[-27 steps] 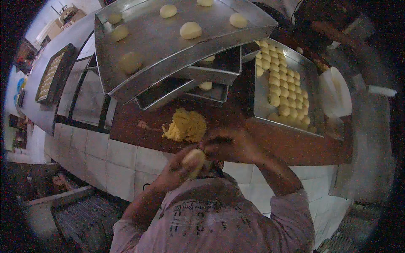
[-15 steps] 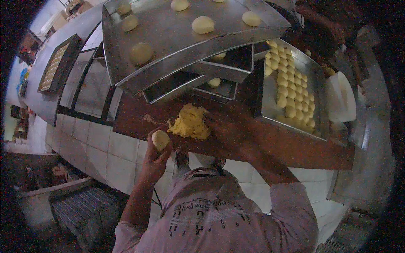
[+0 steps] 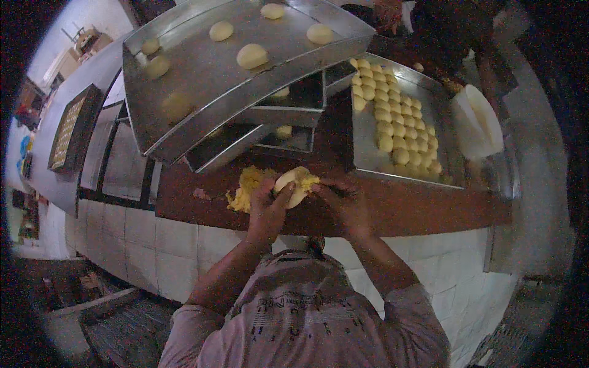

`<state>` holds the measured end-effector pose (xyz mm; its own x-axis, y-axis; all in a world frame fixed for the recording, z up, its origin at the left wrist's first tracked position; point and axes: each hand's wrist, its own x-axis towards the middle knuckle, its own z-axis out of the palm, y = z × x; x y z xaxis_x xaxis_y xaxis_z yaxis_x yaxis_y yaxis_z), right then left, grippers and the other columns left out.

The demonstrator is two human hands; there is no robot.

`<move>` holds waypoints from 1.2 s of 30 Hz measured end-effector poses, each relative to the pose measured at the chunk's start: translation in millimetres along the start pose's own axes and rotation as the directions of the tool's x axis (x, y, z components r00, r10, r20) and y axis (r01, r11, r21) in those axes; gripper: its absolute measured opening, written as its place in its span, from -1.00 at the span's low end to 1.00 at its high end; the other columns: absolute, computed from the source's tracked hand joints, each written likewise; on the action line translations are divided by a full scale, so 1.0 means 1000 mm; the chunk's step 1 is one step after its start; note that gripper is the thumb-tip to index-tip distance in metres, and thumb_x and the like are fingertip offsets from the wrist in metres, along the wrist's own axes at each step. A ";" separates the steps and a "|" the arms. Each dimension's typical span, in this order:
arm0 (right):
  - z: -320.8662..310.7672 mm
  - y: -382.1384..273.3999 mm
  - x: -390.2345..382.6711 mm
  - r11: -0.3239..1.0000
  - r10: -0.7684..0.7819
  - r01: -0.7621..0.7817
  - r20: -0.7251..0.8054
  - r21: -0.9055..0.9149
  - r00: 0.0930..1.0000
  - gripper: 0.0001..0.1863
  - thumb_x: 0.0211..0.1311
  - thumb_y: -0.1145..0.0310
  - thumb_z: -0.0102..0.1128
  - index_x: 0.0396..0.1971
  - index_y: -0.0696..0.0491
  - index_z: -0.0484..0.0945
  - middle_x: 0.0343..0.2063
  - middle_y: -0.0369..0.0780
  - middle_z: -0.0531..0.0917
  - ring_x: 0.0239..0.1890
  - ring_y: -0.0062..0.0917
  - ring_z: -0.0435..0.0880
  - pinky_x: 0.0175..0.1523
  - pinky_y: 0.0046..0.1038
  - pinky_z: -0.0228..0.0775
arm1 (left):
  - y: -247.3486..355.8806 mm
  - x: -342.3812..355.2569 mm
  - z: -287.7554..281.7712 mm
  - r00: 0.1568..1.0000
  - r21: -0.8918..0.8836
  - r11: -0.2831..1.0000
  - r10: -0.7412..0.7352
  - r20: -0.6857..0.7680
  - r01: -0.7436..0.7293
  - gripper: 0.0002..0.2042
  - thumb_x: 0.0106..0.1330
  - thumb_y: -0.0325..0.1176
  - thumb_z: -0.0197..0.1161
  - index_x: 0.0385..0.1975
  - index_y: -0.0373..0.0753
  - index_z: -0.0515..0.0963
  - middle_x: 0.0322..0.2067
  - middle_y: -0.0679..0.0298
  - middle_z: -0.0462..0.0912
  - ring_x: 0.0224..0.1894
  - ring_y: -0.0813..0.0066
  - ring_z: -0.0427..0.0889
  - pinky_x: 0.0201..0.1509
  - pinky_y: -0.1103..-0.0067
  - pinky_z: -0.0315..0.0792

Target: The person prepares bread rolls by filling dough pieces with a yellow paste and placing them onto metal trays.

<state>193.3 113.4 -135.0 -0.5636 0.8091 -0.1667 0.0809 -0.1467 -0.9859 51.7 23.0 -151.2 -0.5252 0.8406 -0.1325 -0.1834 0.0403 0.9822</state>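
Note:
My left hand (image 3: pixel 267 207) is closed round a pale piece of dough (image 3: pixel 296 196), cupped above the near part of the brown table. A lump of crumbly yellow filling (image 3: pixel 310 182) sits against the dough's right side. The fingertips of my right hand (image 3: pixel 345 205) pinch at this lump, touching the dough's edge. Just left of and behind my left hand, a loose heap of the same yellow filling (image 3: pixel 247 183) lies on the table, partly hidden by that hand.
Beyond my hands, a large metal tray (image 3: pixel 202 67) with several spaced dough balls rests over smaller stacked trays (image 3: pixel 288 114). To the right, another tray (image 3: pixel 366 138) holds rows of dough balls (image 3: pixel 399 122), beside a white container (image 3: pixel 481 126). Another person's arm (image 3: pixel 386 15) shows at the far side.
My left hand has brought the dough rightward, in front of the yellow heap. My right hand has left the heap with a lump of filling and now meets the dough. The view has shifted.

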 end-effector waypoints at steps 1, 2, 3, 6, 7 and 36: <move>-0.005 -0.005 -0.001 0.922 -0.191 0.185 0.017 -0.340 0.982 -0.70 0.04 0.45 0.30 -0.16 0.11 0.59 -0.19 -0.12 0.63 -0.16 -0.34 0.61 0.00 -0.41 0.45 | -0.007 0.004 -0.002 0.994 0.076 0.994 -0.086 0.065 0.081 -0.70 0.30 -0.33 0.15 -0.02 -0.29 0.43 -0.14 0.23 0.55 -0.06 0.49 0.52 0.00 0.61 0.41; -0.008 -0.009 -0.002 0.700 -0.353 0.332 0.098 -0.632 0.930 -0.69 0.03 0.47 0.30 -0.16 0.11 0.58 -0.16 -0.10 0.61 -0.14 -0.30 0.61 0.01 -0.39 0.45 | -0.014 0.001 0.000 0.991 -0.009 0.995 -0.096 0.088 0.098 -0.68 0.30 -0.31 0.15 0.00 -0.29 0.41 -0.10 0.22 0.52 -0.01 0.48 0.49 0.05 0.59 0.38; -0.007 -0.002 -0.003 0.605 -0.405 0.393 0.158 -0.693 0.901 -0.66 0.01 0.46 0.31 -0.14 0.11 0.57 -0.12 -0.09 0.59 -0.11 -0.28 0.59 0.03 -0.36 0.43 | -0.016 -0.003 0.005 0.987 -0.091 0.989 -0.109 0.113 0.120 -0.65 0.30 -0.29 0.15 0.03 -0.29 0.40 -0.05 0.20 0.50 0.03 0.47 0.46 0.10 0.57 0.34; 0.003 0.003 -0.009 0.408 -0.482 0.531 0.319 -0.743 0.816 -0.56 -0.05 0.44 0.34 -0.07 0.10 0.53 -0.02 -0.09 0.52 -0.02 -0.23 0.53 0.10 -0.30 0.38 | -0.028 -0.006 -0.001 0.975 -0.225 0.969 -0.056 0.216 0.106 -0.58 0.29 -0.26 0.13 0.11 -0.28 0.34 0.07 0.16 0.40 0.14 0.42 0.36 0.21 0.51 0.26; 0.003 -0.018 -0.011 0.430 -0.491 0.565 0.343 -0.704 0.801 -0.53 -0.06 0.42 0.35 -0.05 0.10 0.52 0.01 -0.09 0.50 0.01 -0.22 0.51 0.12 -0.30 0.36 | -0.025 -0.004 -0.005 0.968 -0.252 0.964 -0.019 0.250 0.084 -0.55 0.29 -0.26 0.12 0.14 -0.28 0.32 0.11 0.16 0.36 0.17 0.41 0.33 0.24 0.50 0.23; 0.003 -0.037 0.000 0.888 -0.261 0.291 0.131 -0.355 0.956 -0.81 0.01 0.42 0.30 -0.31 0.03 0.62 -0.11 -0.18 0.50 -0.01 -0.31 0.46 0.12 -0.33 0.25 | 0.021 -0.002 0.003 0.978 0.134 0.981 -0.158 0.135 0.140 -0.52 0.37 0.06 -0.06 -0.05 -0.29 0.41 -0.16 0.15 0.51 -0.11 0.31 0.48 0.03 0.42 0.32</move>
<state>187.8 117.3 -98.7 -0.6679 0.7375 0.1001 0.1998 0.3072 -0.9304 51.1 24.1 -129.9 -0.3722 0.8889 -0.2670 -0.1424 0.2296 0.9628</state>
